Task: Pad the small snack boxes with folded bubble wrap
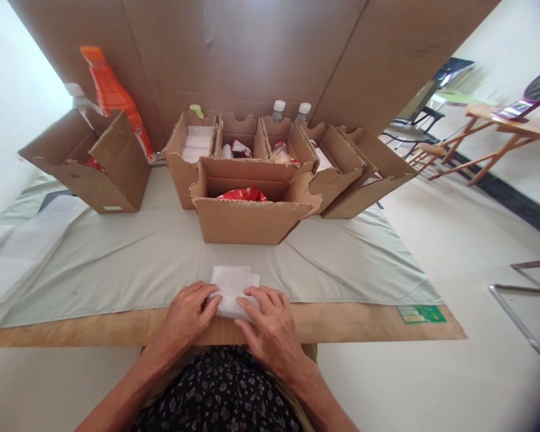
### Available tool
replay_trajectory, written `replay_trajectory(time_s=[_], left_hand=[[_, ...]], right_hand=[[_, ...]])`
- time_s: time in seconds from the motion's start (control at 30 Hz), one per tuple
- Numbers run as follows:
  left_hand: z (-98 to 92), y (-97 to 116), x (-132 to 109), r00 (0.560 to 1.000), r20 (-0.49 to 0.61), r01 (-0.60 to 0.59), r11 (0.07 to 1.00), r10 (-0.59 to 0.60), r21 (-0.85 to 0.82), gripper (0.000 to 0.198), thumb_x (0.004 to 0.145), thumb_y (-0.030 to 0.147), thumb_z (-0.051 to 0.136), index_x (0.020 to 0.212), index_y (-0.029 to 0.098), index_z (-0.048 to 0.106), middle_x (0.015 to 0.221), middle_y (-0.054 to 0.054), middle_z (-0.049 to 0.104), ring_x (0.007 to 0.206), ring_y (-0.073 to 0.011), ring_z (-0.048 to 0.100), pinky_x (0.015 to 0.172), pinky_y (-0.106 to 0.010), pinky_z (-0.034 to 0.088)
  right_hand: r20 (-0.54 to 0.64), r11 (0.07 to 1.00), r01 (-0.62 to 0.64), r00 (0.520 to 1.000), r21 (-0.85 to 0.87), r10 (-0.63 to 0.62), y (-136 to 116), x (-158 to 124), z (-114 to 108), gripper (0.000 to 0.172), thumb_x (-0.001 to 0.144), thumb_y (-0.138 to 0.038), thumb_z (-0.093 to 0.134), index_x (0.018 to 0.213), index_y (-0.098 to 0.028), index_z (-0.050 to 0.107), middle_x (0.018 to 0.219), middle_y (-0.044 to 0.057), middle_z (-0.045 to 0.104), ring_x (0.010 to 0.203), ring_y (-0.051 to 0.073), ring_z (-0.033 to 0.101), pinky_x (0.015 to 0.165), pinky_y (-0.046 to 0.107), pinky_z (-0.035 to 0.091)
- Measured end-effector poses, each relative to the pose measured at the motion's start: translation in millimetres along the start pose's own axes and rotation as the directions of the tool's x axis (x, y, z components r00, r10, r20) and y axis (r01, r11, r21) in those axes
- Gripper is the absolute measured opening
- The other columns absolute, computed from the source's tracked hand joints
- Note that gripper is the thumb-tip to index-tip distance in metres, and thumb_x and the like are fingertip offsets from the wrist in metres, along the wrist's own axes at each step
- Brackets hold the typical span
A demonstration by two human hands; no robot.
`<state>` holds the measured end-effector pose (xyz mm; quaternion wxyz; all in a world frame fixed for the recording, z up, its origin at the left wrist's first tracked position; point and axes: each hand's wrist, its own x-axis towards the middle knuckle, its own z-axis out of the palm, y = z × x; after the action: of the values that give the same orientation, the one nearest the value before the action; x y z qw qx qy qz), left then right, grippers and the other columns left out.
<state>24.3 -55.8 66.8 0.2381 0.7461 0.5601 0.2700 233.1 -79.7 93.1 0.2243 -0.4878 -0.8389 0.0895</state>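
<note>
A small folded piece of thin white packing sheet (234,281) lies at the front edge of the table, between my two hands. The thumb and forefinger of my left hand (189,312) close on its left edge. My right hand (272,321) rests over its right side, fingers apart and lightly bent, their tips touching the sheet and the thumb toward the table edge. Just beyond stands an open cardboard box (243,222) with a red packet (243,194) inside. Part of the white sheet is hidden under the fingers.
Several cardboard bins (335,159) stand in a row behind. Another cardboard box (112,180) stands left, near an orange bottle (117,90). Layered white sheets (22,258) lie at the left edge. A green card (420,314) lies at the right front corner. A tall cardboard panel (252,54) backs everything.
</note>
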Motion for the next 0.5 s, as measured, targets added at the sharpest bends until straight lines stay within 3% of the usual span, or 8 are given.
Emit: replay_trajectory(time_s=[0.13,0.23,0.33,0.43,0.5], left_hand=[[-1.2,3.3,-1.0,0.993,-0.078,0.081,0.994,-0.086,-0.071,0.028,0.092,0.037,0.054,0.105,0.019,0.071,0.088,-0.006,0.072,0.079,-0.0218,0.068,0.077,-0.036,0.055],[-6.7,5.6,-12.1,0.945,-0.154,0.24,0.932,-0.288,-0.27,0.042,0.09,0.048,0.057,0.115,0.016,0.067,0.097,-0.009,0.072,0.087,-0.0231,0.069,0.077,-0.036,0.057],[-9.4,11.3,-24.5,0.902,0.013,0.364,0.746,-0.431,-0.558,0.053,0.088,0.054,0.061,0.124,0.015,0.062,0.12,-0.015,0.071,0.108,-0.0264,0.069,0.093,-0.04,0.056],[-1.8,23.0,-30.7,0.917,0.225,0.379,0.541,-0.33,-0.751,0.06,0.088,0.053,0.064,0.134,0.016,0.057,0.135,-0.017,0.065,0.124,-0.0285,0.063,0.107,-0.043,0.049],[7.7,31.4,-32.0,0.926,0.261,0.362,0.44,-0.274,-0.822,0.059,0.089,0.052,0.063,0.136,0.017,0.056,0.139,-0.015,0.063,0.128,-0.0285,0.059,0.11,-0.043,0.047]], right_hand=[[0.126,0.998,0.057,0.99,0.028,-0.06,0.2,10.5,7.8,0.035,0.088,-0.015,0.066,0.122,-0.017,0.063,0.119,0.012,0.07,0.104,0.03,0.061,0.088,0.047,0.047],[0.02,0.99,-0.041,0.999,0.138,0.038,8.5,16.0,14.1,0.03,0.092,-0.015,0.062,0.121,-0.017,0.063,0.113,0.011,0.073,0.1,0.028,0.065,0.087,0.044,0.049],[-0.058,0.931,-0.17,0.978,0.323,0.199,10.1,13.5,12.4,0.029,0.094,-0.019,0.059,0.123,-0.02,0.063,0.115,0.01,0.074,0.101,0.025,0.067,0.091,0.042,0.05],[0.043,0.796,-0.28,0.951,0.537,0.306,-0.3,7.2,6.7,0.028,0.093,-0.023,0.06,0.121,-0.023,0.065,0.112,0.006,0.075,0.1,0.023,0.067,0.09,0.037,0.052],[0.135,0.671,-0.312,0.943,0.672,0.302,-9.3,3.6,4.7,0.027,0.095,-0.027,0.057,0.12,-0.023,0.066,0.109,0.005,0.075,0.097,0.021,0.069,0.086,0.034,0.054]])
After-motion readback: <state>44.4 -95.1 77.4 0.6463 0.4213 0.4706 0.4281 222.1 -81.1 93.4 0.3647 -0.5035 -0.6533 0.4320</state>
